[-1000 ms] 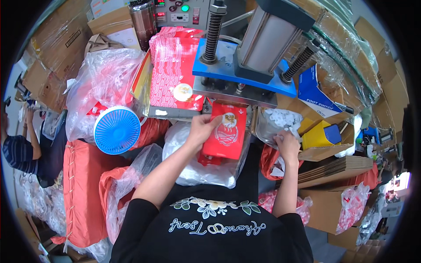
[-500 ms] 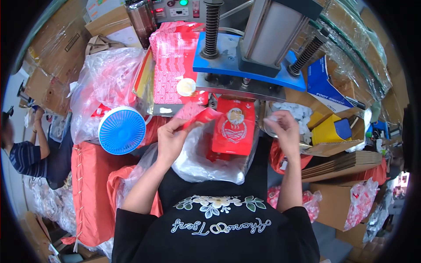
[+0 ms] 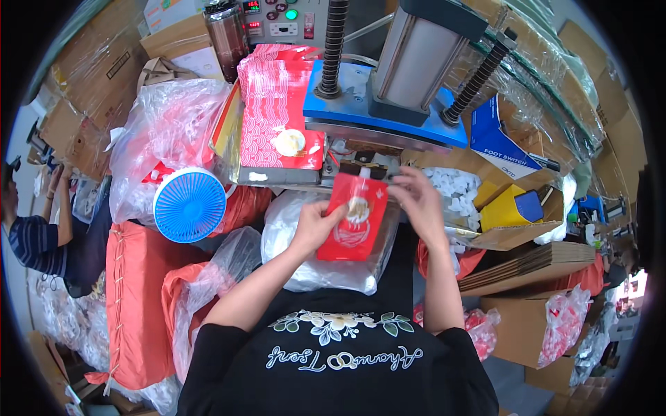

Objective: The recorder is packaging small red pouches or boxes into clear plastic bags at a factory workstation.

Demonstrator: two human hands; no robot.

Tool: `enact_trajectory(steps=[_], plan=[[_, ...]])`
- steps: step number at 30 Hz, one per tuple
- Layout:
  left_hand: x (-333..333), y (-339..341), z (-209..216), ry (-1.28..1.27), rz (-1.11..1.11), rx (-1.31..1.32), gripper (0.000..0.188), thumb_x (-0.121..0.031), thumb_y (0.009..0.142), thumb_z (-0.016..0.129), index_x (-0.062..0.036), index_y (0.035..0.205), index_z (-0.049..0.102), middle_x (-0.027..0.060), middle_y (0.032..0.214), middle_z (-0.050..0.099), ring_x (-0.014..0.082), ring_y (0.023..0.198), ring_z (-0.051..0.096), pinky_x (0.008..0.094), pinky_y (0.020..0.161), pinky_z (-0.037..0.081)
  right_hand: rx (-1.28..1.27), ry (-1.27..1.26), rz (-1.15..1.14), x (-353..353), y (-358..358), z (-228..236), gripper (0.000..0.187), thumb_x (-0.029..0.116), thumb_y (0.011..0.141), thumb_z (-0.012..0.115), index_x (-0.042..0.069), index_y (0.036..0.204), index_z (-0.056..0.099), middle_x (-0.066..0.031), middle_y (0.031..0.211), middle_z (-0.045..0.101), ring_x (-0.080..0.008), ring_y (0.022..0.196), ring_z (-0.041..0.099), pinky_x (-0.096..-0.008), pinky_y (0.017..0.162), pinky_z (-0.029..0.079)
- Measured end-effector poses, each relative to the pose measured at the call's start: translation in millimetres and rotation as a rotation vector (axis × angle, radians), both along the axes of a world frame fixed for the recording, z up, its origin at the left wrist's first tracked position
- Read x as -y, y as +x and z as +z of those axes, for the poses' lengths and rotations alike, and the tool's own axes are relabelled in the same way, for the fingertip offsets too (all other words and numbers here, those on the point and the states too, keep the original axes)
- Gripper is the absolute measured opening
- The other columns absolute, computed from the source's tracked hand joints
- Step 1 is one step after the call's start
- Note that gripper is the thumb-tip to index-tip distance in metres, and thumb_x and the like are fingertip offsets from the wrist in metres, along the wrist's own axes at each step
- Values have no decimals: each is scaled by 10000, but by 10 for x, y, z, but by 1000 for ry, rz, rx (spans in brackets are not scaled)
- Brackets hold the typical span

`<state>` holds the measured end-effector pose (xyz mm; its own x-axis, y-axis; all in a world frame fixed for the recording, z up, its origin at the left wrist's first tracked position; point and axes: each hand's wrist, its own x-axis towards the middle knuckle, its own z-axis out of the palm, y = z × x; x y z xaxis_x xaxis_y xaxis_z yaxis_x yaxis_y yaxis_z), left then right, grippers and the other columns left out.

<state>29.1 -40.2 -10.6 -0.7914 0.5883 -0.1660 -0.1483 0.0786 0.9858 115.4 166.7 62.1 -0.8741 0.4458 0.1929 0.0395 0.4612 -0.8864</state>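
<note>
Near the press (image 3: 395,107), pinching the pouch (image 3: 355,225) by its left edge with the left hand (image 3: 318,226), spout (image 3: 365,172) pointing away; with the right hand (image 3: 424,209) loosely spread by its top corner, contact unclear. Best to keep pouch flat, spout straight.

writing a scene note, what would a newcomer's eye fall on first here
Probably the big blue and grey press, upper centre. Below it, the left hand holds a red pouch with a pale spout, the right hand close by. A round blue fan stands out at left.

Two hands (image 3: 316,226), one fan (image 3: 190,206) — apparently one held pouch (image 3: 356,218).
</note>
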Motion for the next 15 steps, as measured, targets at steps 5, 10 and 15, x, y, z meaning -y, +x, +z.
enact_trajectory(steps=[5, 10, 15], plan=[[-313, -164, 201, 224, 141, 353, 271, -160, 892, 718, 75, 1025, 696, 103, 869, 716, 139, 699, 670, 272, 627, 529, 91, 479, -304, -668, 211, -30, 322, 234, 893, 683, 58, 1161, 654, -146, 955, 719, -285, 835, 705, -356, 779, 525], [-365, -277, 130, 266, 167, 464, 280, -174, 893, 719, 73, 1022, 697, 104, 863, 720, 144, 722, 682, 275, 636, 527, 158, 844, -326, -840, 185, -448, 316, 214, 842, 703, 113, 1135, 640, -147, 1046, 664, -366, 860, 663, -468, 737, 512], [-66, -663, 376, -234, 158, -415, 477, -359, 839, 740, -11, 1160, 678, 148, 1050, 717, 330, 970, 683, 392, 829, 512, 254, 762, -366, -776, 121, -548, 388, 179, 815, 731, 129, 1152, 548, -146, 1054, 574, -383, 931, 631, -489, 720, 502]])
